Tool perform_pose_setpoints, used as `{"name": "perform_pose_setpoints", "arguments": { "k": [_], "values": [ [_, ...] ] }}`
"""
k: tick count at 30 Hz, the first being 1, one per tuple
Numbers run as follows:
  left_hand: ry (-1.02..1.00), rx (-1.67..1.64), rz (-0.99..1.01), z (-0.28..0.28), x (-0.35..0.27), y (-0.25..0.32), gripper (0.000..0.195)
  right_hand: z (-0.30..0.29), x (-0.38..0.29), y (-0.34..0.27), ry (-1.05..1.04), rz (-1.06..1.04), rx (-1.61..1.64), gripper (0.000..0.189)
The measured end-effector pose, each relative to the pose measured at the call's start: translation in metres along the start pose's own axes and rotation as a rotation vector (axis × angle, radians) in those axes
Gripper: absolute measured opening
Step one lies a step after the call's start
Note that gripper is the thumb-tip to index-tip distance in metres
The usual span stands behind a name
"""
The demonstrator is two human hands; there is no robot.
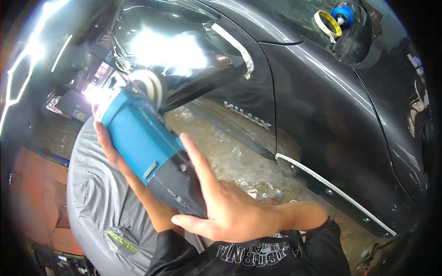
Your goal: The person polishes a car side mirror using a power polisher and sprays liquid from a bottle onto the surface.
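Both my hands hold a teal and black rotary polisher (pixel 140 136) tilted up and to the left. My left hand (pixel 107 143) grips the body near its metal head, from the left side. Farther back, my right hand (pixel 228 208) lies around the black rear part, its thumb and one finger showing and the others hidden. A blurred white round pad (pixel 151 86) is on the polisher's head. Beyond it is a glossy black curved part of a vehicle (pixel 203 74) that reflects bright light; I cannot tell whether the pad touches it. A masking tape strip (pixel 238 45) borders this part.
The dark side of a pickup (pixel 310 138) with a Hilux badge (pixel 247 115) spans the right. A roll of masking tape (pixel 328 25) and a blue-and-black object (pixel 344 15) rest upper right. A grey covered car (pixel 100 186) stands left. White-edged trim (pixel 328 191) runs low along the pickup.
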State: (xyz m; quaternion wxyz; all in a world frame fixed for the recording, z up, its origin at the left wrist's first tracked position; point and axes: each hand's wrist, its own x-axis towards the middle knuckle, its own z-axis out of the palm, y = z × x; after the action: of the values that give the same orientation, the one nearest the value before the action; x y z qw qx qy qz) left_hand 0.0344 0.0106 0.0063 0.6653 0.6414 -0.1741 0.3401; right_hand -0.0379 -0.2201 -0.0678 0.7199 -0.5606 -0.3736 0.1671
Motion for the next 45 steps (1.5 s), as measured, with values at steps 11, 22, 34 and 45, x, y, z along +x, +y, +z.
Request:
{"name": "perform_pose_setpoints", "arguments": {
  "k": [11, 22, 34, 45],
  "values": [
    [-0.292, -0.189, -0.057, 0.093, 0.044, -0.012, 0.066, -0.012, -0.002, -0.005, 0.385, -0.373, -0.032, 0.112],
    [0.067, 0.089, 0.015, 0.064, 0.002, 0.025, 0.056, 0.017, 0.017, -0.003, 0.171, -0.181, 0.017, 0.110],
    [0.158, -0.009, 0.066, -0.014, -0.033, -0.001, 0.069, 0.029, 0.007, 0.014, -0.003, -0.060, -0.236, 0.115],
    [-0.248, 0.147, -0.009, 0.099, -0.052, -0.021, 0.086, 0.012, -0.082, 0.040, 0.563, 0.000, 0.237, 0.122]
  ]
}}
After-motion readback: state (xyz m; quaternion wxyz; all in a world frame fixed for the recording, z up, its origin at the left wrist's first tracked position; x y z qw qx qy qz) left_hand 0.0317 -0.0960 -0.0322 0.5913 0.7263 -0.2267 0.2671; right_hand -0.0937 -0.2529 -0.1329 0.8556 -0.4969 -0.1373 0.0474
